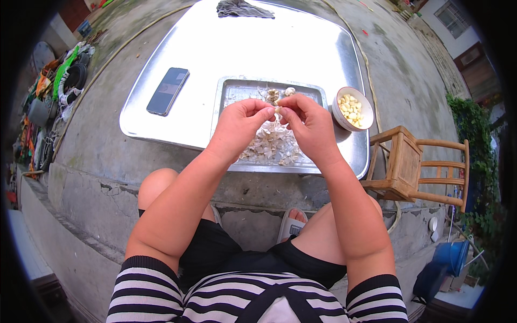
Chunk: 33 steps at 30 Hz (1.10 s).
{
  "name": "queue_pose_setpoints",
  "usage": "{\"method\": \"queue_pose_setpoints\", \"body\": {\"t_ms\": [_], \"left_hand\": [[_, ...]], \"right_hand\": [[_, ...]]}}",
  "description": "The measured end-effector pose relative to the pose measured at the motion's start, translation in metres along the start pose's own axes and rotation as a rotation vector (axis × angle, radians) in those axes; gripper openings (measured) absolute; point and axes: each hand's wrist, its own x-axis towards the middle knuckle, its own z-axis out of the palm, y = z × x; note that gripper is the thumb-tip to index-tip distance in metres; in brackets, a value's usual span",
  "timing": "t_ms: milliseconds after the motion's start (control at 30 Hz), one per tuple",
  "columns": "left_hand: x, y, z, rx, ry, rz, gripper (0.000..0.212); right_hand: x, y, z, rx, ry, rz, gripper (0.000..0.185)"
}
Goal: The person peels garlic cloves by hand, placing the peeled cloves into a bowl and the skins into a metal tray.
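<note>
Above a rectangular metal tray (223,95), both my hands meet at a small pale garlic clove (278,109). My left hand (244,123) pinches it between thumb and forefinger from the left, and my right hand (309,125) grips it from the right. Below them, loose papery garlic skins (272,143) cover the tray's near part. Two garlic bulbs lie beyond my fingers, a brownish one (273,94) and a whiter one (289,91). Right of the tray stands a white bowl with a reddish rim (368,117), holding many peeled garlic cloves (350,108).
The tray rests on a shiny metal table (194,125). A smartphone (168,91) lies at its left, and a dark cloth (242,9) at its far edge. A wooden chair (406,167) stands close by the table's right side. A hose (101,68) runs over the concrete ground.
</note>
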Motion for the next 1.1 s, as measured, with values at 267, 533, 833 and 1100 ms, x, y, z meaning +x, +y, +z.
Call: {"method": "queue_pose_setpoints", "body": {"t_ms": [267, 533, 833, 1100], "left_hand": [[0.0, 0.002, -0.003, -0.224, -0.032, -0.134, 0.013], [-0.001, 0.001, 0.003, -0.134, 0.04, -0.027, 0.016], [-0.001, 0.006, -0.003, -0.333, -0.162, -0.134, 0.009], [-0.001, 0.009, -0.012, -0.306, -0.174, -0.137, 0.01]], "right_hand": [[0.0, 0.004, 0.002, 0.409, -0.024, 0.213, 0.013], [0.0, 0.003, 0.006, 0.202, 0.005, 0.093, 0.016], [0.002, 0.005, -0.002, 0.715, -0.159, 0.377, 0.019], [0.007, 0.015, -0.011, 0.875, -0.06, 0.439, 0.017]]}}
